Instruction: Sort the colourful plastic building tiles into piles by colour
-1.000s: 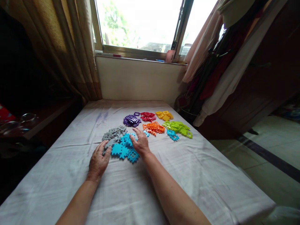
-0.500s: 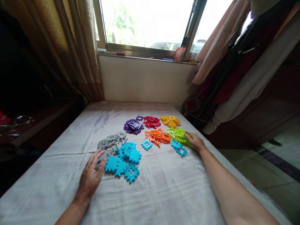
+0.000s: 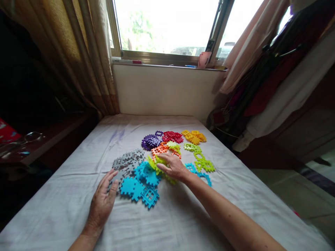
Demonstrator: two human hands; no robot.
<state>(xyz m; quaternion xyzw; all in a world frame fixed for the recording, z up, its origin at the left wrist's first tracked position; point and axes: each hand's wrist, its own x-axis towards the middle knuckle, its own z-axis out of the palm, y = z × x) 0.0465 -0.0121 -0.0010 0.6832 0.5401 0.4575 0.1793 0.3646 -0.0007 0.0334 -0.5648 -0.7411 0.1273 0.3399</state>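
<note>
My right hand (image 3: 172, 166) is over a bunch of green pieces (image 3: 157, 164) at the middle, its fingers curved on them, between the blue pile (image 3: 131, 186) and the orange pieces (image 3: 159, 149). Some of that green lies on the orange. More green pieces (image 3: 206, 165) are strewn to the right, touching blue ones (image 3: 190, 168). My left hand (image 3: 103, 197) rests with fingers spread at the left edge of the grey pieces (image 3: 131, 157) and holds nothing.
Purple (image 3: 151, 142), red (image 3: 172, 136) and yellow (image 3: 194, 136) piles lie further back on the white sheet (image 3: 178, 223). Glasses (image 3: 32, 136) rest on a dark surface at left. A pink cup (image 3: 204, 59) stands on the windowsill; clothes hang at right.
My right hand has swept left from the green pile, carrying green pieces to the middle over the orange ones. The remaining green is spread out. My left hand has barely moved.
</note>
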